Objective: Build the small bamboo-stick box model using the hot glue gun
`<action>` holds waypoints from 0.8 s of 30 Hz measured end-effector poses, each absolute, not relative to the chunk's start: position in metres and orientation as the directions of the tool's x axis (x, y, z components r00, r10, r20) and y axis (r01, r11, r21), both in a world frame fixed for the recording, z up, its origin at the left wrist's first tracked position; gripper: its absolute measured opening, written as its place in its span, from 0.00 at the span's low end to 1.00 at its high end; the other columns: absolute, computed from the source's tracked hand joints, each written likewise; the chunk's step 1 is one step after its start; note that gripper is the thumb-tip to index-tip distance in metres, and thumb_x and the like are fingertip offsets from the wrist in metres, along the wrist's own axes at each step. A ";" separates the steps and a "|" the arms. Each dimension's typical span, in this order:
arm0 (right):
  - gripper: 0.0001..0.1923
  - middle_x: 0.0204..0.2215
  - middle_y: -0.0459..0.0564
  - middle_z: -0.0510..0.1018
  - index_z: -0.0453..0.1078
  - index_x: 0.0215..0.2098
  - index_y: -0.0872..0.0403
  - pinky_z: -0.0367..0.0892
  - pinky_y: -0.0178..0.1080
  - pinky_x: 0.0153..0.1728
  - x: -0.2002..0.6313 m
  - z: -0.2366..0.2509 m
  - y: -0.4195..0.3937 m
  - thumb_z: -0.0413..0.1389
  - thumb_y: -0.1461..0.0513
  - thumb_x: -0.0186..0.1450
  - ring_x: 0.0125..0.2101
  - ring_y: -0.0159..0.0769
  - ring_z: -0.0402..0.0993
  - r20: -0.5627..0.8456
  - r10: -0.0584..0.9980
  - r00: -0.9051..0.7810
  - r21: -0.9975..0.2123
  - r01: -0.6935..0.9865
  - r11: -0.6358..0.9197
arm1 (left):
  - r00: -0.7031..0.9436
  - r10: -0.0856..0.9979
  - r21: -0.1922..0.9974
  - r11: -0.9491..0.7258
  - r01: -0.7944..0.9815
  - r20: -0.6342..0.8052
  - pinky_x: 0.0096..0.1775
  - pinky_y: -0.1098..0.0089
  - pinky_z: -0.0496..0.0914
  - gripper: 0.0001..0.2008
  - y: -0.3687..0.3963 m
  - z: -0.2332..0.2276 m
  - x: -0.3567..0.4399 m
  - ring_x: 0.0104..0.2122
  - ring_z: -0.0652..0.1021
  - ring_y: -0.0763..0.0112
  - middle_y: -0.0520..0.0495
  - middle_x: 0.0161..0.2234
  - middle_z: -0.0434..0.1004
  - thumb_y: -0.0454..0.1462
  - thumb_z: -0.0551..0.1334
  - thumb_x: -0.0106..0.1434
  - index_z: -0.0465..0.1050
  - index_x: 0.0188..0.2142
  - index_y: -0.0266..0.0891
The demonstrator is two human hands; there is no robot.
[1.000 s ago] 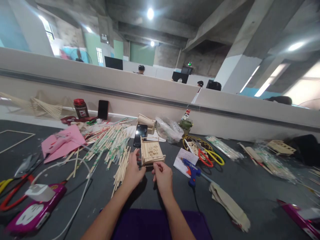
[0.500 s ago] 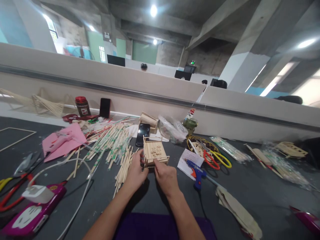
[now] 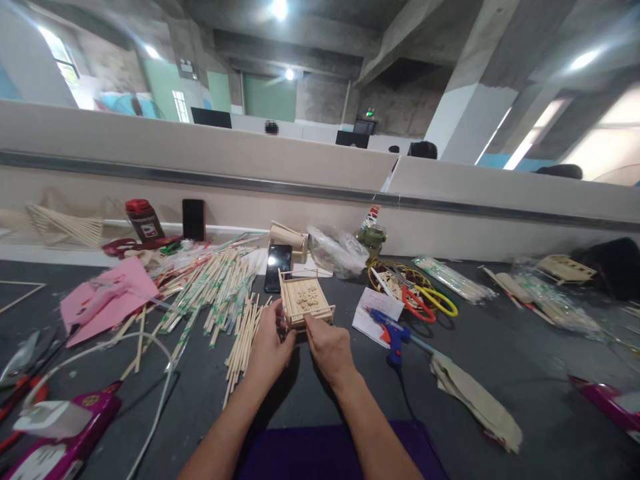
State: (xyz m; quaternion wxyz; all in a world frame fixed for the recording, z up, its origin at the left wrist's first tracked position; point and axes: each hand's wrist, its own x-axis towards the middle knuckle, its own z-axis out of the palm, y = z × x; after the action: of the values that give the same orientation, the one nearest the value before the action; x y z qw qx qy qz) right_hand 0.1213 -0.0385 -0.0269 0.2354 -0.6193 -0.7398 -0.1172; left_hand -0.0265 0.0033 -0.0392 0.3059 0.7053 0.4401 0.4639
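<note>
A small tray-like model made of bamboo sticks (image 3: 306, 301) sits tilted at the middle of the dark table (image 3: 500, 373). My left hand (image 3: 269, 347) grips its near left corner. My right hand (image 3: 327, 347) pinches its near edge, with the thumb on top. A loose heap of bamboo chopsticks (image 3: 220, 293) spreads out just left of my left hand. A blue glue gun (image 3: 391, 335) lies on the table to the right of my right hand, beside a white paper note (image 3: 376, 311).
A black phone (image 3: 278, 267) lies behind the model. Red and yellow scissors (image 3: 425, 303), plastic bags (image 3: 337, 252), a pink sheet (image 3: 107, 300), a white cable (image 3: 150, 400) and a magenta case (image 3: 65, 447) surround the spot. A low partition wall (image 3: 320, 193) borders the table's far side.
My right hand closed in onto the model's near edge and both hands shifted slightly. The camera view drifted, so everything sits a little further left and lower.
</note>
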 end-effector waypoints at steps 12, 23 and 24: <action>0.14 0.29 0.51 0.80 0.70 0.50 0.56 0.56 0.33 0.25 0.124 -0.034 -0.036 0.48 0.65 0.70 0.27 0.33 0.76 0.580 0.806 -0.121 -0.114 0.967 0.227 | 0.141 0.876 0.755 -0.471 0.455 0.462 0.45 0.59 0.68 0.27 -0.002 -0.029 -0.013 0.44 0.71 0.61 0.41 0.46 0.66 0.36 0.59 0.62 0.55 0.60 0.38; 0.12 0.28 0.49 0.79 0.71 0.48 0.55 0.56 0.34 0.26 0.124 -0.034 -0.036 0.48 0.65 0.70 0.27 0.33 0.75 0.588 0.803 -0.094 -0.166 0.958 0.234 | 0.135 0.870 0.736 -0.476 0.480 0.475 0.46 0.58 0.68 0.28 -0.001 -0.031 -0.009 0.47 0.70 0.59 0.40 0.48 0.65 0.37 0.58 0.63 0.53 0.61 0.38; 0.12 0.28 0.49 0.79 0.71 0.47 0.55 0.56 0.34 0.25 0.124 -0.034 -0.037 0.48 0.65 0.70 0.26 0.33 0.75 0.589 0.803 -0.092 -0.166 0.958 0.232 | 0.135 0.870 0.735 -0.475 0.484 0.474 0.46 0.58 0.68 0.28 -0.001 -0.031 -0.009 0.46 0.70 0.59 0.40 0.48 0.65 0.37 0.58 0.63 0.53 0.61 0.38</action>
State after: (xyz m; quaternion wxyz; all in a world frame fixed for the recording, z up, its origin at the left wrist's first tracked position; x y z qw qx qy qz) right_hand 0.1242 -0.0366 -0.0338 0.2952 -0.6056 -0.7272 -0.1314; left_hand -0.0090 -0.0005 -0.0306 0.2090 0.7236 0.4679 0.4624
